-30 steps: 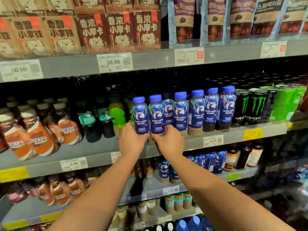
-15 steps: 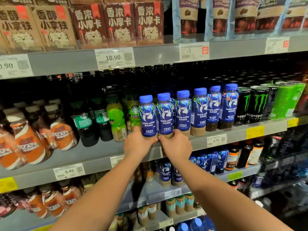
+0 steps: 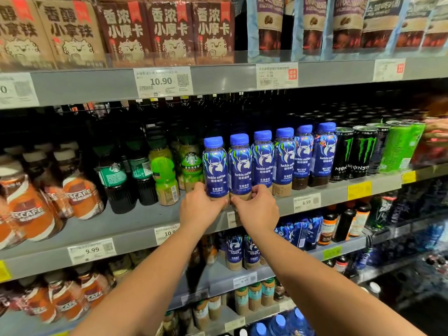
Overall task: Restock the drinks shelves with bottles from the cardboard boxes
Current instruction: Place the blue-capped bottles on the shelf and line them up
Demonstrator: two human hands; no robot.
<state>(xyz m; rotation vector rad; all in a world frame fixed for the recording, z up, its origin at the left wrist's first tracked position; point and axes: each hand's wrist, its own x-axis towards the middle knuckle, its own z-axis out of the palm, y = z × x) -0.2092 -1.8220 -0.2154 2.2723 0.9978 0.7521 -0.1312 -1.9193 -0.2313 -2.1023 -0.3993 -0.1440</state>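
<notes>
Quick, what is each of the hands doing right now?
Left hand: closed around the base of the leftmost blue Luckin coffee bottle.
Right hand: closed around the base of the next Luckin bottle.

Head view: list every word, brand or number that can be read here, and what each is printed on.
"luckin coffee": blue bottles
"MONSTER", partly cut off: black cans
"ESCAFE", first letter hidden: orange bottles
"10.90": top shelf tag
"9.99": lower left tag
"6.59": tag under the blue bottles
"香浓小摩卡": dark boxes
"小拿铁": tan boxes
Other tags, pouch print and small label text: too blurred to read.
</notes>
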